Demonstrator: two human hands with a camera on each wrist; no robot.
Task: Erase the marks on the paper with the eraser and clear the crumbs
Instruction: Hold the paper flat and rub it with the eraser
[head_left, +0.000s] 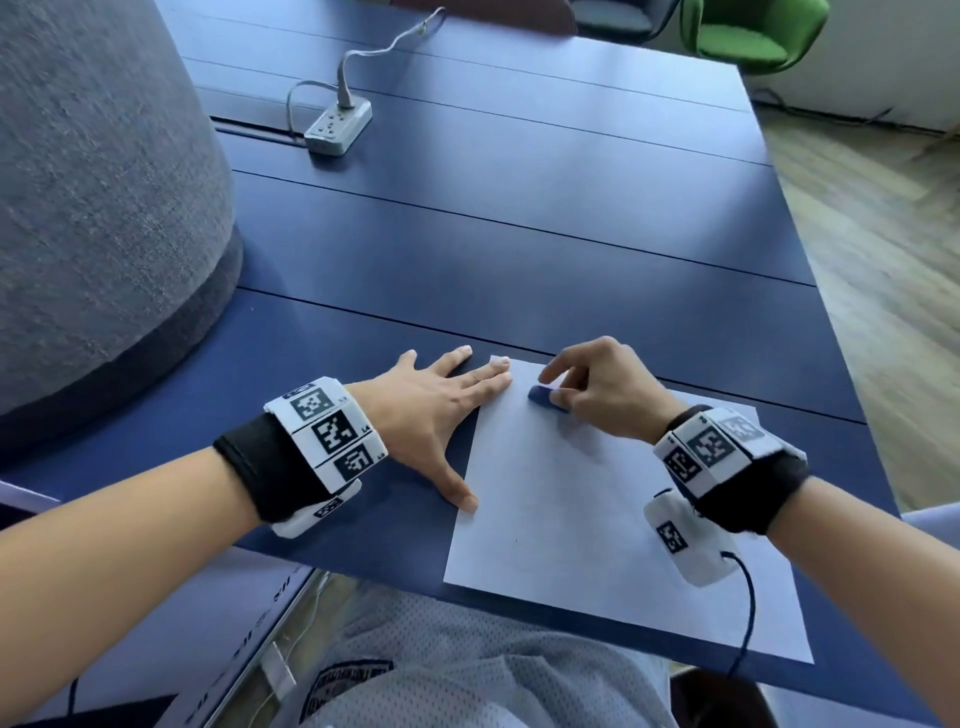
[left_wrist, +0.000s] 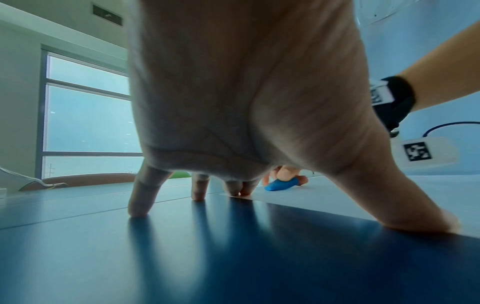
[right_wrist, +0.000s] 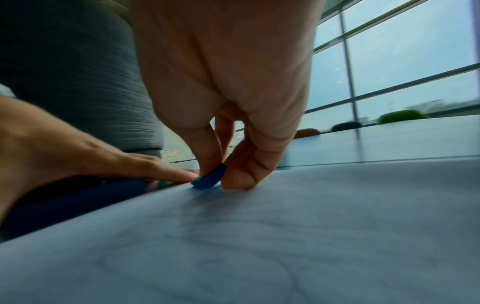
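Note:
A white sheet of paper (head_left: 597, 519) lies on the dark blue table (head_left: 519, 234) in front of me. My right hand (head_left: 597, 389) pinches a small blue eraser (head_left: 545, 399) between thumb and fingers and holds it against the paper's far left corner. The right wrist view shows the eraser (right_wrist: 209, 179) tilted, its tip on the paper (right_wrist: 259, 246). My left hand (head_left: 441, 410) lies flat with fingers spread, two fingertips and the thumb on the paper's left edge. In the left wrist view the eraser (left_wrist: 281, 185) sits beyond my left fingers (left_wrist: 200, 189). Faint pencil traces show on the paper.
A grey power strip (head_left: 337, 124) with a cable lies far back on the table. A large grey fabric column (head_left: 93, 208) stands at the left. Green and dark chairs (head_left: 753, 31) stand beyond the far edge. The table's right edge drops to a wooden floor (head_left: 883, 260).

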